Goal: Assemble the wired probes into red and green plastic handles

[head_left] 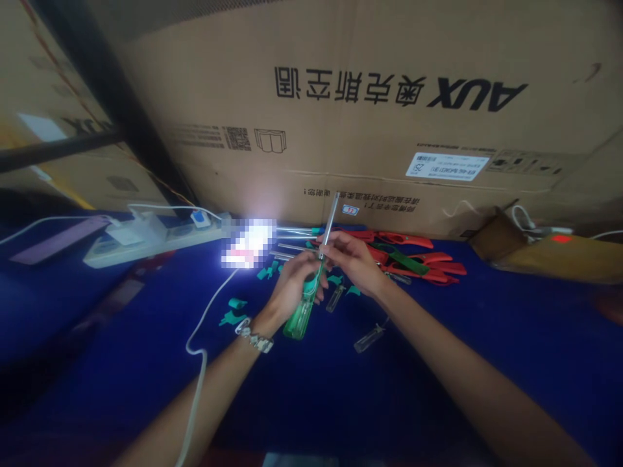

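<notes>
My left hand (293, 285) is closed round the clear green handle of a screwdriver (302, 312), which points up and away over the blue cloth. My right hand (351, 255) pinches its metal shaft (331, 217) just above the handle. Around the hands lie loose metal shafts (292, 247), small green plastic pieces (232, 317) and clear handle parts (368, 338). A bracelet sits on my left wrist.
A big cardboard box (370, 110) stands right behind the work spot. A white power strip (146, 237) with a cable (199, 350) lies at the left. Red and green tool parts (418, 259) lie at the right, beside a brown holder (491, 240). A bright blurred patch (249, 243) glows near the strip.
</notes>
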The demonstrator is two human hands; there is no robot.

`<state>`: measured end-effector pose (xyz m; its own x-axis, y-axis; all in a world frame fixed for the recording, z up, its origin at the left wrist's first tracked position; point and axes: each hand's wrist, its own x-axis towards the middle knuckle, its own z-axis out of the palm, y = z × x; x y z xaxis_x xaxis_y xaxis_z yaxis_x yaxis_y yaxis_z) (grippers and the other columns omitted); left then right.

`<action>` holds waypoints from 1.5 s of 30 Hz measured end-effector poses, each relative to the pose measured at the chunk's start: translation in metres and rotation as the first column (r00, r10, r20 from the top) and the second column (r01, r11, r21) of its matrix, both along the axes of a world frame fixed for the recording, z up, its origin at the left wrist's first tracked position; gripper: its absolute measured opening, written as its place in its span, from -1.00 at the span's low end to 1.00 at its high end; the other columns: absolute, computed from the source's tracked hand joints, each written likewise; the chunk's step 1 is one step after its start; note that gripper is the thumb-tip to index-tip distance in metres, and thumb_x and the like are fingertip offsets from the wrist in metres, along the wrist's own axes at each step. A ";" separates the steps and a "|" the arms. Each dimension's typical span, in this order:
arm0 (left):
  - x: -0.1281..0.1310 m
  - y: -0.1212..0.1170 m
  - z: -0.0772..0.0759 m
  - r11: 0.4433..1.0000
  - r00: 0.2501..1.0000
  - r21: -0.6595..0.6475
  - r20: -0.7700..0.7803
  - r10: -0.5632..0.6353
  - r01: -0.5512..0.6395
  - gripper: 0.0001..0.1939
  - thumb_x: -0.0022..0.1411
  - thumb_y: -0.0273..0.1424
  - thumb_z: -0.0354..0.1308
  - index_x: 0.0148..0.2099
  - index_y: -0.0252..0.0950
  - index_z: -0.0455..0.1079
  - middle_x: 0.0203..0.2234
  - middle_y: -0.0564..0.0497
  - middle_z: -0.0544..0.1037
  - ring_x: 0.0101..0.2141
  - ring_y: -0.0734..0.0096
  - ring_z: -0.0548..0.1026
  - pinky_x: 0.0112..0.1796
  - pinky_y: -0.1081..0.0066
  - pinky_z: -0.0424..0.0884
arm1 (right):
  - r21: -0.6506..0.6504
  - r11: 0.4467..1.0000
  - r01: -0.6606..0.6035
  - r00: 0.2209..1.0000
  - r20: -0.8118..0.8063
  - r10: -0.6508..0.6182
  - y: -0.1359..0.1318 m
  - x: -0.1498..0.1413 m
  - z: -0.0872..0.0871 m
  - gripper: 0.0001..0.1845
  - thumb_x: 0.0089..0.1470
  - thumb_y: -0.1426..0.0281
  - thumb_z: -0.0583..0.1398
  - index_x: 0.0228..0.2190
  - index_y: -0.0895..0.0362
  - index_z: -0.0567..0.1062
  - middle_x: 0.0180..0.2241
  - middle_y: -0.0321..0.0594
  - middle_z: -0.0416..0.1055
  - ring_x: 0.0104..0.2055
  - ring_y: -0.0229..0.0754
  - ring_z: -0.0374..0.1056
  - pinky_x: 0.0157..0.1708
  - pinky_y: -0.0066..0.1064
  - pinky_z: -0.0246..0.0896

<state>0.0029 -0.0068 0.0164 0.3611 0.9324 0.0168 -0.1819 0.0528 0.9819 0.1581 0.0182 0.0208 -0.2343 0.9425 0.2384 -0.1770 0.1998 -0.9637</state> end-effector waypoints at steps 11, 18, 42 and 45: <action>-0.004 0.010 -0.002 0.997 0.999 0.069 -0.009 -0.040 0.040 -0.55 0.17 0.00 0.29 -0.21 -0.34 0.51 -0.44 -0.05 0.62 -0.50 0.40 0.53 -0.53 0.45 0.47 | -0.154 0.981 -0.120 0.986 -0.136 0.099 -0.005 -0.005 0.000 -0.63 -0.08 0.17 0.43 -0.24 0.08 0.58 -0.56 -0.46 0.26 -0.61 -0.38 0.12 -0.56 -0.41 0.20; -0.012 0.013 0.001 0.998 0.997 0.021 -0.052 -0.055 0.056 -0.73 0.20 -0.18 0.32 -0.23 -0.30 0.64 -0.31 -0.07 0.66 -0.39 0.46 0.46 -0.40 0.48 0.30 | -0.223 0.973 -0.058 0.995 -0.088 0.039 -0.004 0.002 0.002 -0.64 -0.18 0.11 0.46 -0.40 0.09 0.64 -0.46 -0.32 0.44 -0.41 -0.31 0.28 -0.43 -0.44 0.15; -0.019 0.025 -0.005 0.935 0.949 -0.160 -0.060 0.310 -0.316 -0.73 -0.18 -0.28 0.53 -0.45 -0.32 0.61 -0.50 0.02 0.59 -0.44 0.49 0.49 -0.33 0.47 0.45 | 0.451 0.814 0.367 0.576 0.576 -0.579 -0.022 0.063 -0.018 -0.86 0.09 0.38 0.17 -0.42 0.11 0.54 -0.44 -0.23 0.50 -0.46 -0.20 0.35 -0.40 -0.38 0.22; -0.017 0.025 -0.005 0.921 0.936 -0.169 -0.041 0.350 -0.351 -0.72 -0.22 -0.28 0.55 -0.48 -0.33 0.59 -0.54 0.03 0.57 -0.47 0.50 0.49 -0.37 0.49 0.46 | 0.505 0.777 0.375 0.511 0.587 -0.628 -0.015 0.064 -0.018 -0.89 0.04 0.46 0.18 -0.41 0.12 0.54 -0.41 -0.22 0.52 -0.40 -0.19 0.38 -0.30 -0.36 0.27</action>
